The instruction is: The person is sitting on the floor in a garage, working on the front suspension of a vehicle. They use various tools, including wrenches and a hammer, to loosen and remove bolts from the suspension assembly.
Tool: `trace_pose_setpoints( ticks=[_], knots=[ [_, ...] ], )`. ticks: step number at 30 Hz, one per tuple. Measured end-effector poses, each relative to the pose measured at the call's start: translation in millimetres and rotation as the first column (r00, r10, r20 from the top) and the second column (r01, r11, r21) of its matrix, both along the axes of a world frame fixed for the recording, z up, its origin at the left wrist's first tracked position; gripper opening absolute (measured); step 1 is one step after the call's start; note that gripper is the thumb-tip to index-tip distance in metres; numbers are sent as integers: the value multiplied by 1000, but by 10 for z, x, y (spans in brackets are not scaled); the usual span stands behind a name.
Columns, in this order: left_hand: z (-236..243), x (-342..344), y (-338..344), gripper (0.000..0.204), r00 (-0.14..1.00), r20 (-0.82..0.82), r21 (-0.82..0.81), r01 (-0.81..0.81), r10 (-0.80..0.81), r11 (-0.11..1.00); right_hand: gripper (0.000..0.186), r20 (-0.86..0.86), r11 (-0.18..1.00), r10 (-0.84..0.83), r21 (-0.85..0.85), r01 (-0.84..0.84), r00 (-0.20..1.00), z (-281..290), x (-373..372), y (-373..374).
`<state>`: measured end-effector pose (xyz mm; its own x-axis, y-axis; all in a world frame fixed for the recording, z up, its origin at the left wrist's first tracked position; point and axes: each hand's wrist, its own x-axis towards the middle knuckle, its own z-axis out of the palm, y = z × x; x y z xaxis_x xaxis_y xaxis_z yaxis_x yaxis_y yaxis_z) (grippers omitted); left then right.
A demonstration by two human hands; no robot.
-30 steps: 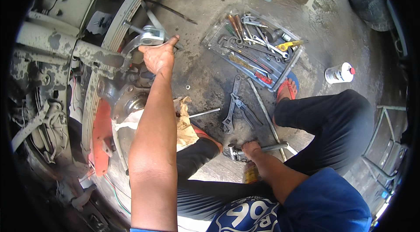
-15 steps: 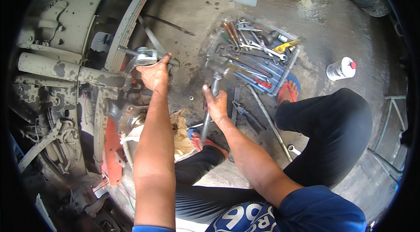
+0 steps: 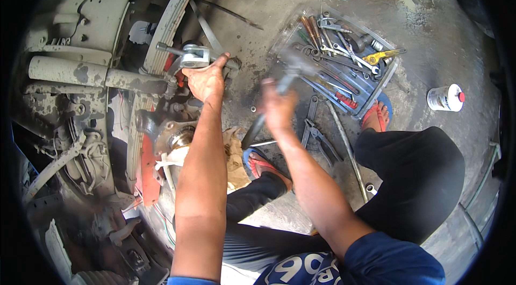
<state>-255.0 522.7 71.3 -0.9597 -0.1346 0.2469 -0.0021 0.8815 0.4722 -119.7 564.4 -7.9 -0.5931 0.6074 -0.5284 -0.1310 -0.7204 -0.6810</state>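
Note:
My left hand [image 3: 206,83] is closed around a silver U-shaped metal clamp [image 3: 194,57] with a bolt-like bar running through it. The clamp is beside the axle parts of the vehicle at the left; whether it touches them I cannot tell. A hammer [image 3: 295,68] is gripped by its handle in my right hand [image 3: 279,108], right of the clamp. Both the hammer and that hand are smeared by motion. The hammer's head points away from me, towards the tool tray [image 3: 394,64], and its handle end slants back towards my left foot.
Wrenches and screwdrivers fill the tray. Pliers [image 3: 322,142] and a long metal bar [image 3: 348,148] lie on the floor between my feet. A white can with a red cap [image 3: 445,98] stands at the right. Leaf springs [image 3: 173,19] and a brown paper piece [image 3: 236,164] are at the left.
The whole view has shifted, so most things appear further right. My right hand has swung the hammer, whose handle now slants more. My left hand keeps its hold on the clamp.

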Motion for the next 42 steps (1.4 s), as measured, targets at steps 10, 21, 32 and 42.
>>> trace_pose_setpoints(
  ticks=[10, 21, 32, 42],
  knots=[
    [-4, 19, -4, 100, 1000, -23, 15, 20, -20, 1000, 29, -159, 994, -107, -30, 104, 981, -83, 63, 143],
    [45, 98, -22, 103, 999, 49, 41, -13, 11, 999, 38, 575, 702, 408, 298, -646, 709, -936, 330, -119],
    [49, 105, -99, 94, 994, 61, 158, 76, -86, 985, 53, 896, 332, 266, 260, -907, 355, -1686, 1651, -579],
    [265, 230, -86, 86, 981, 183, 153, 35, -63, 988, 42, 190, -30, 448, 980, -198, 874, 1560, -957, 1035]
  ],
)
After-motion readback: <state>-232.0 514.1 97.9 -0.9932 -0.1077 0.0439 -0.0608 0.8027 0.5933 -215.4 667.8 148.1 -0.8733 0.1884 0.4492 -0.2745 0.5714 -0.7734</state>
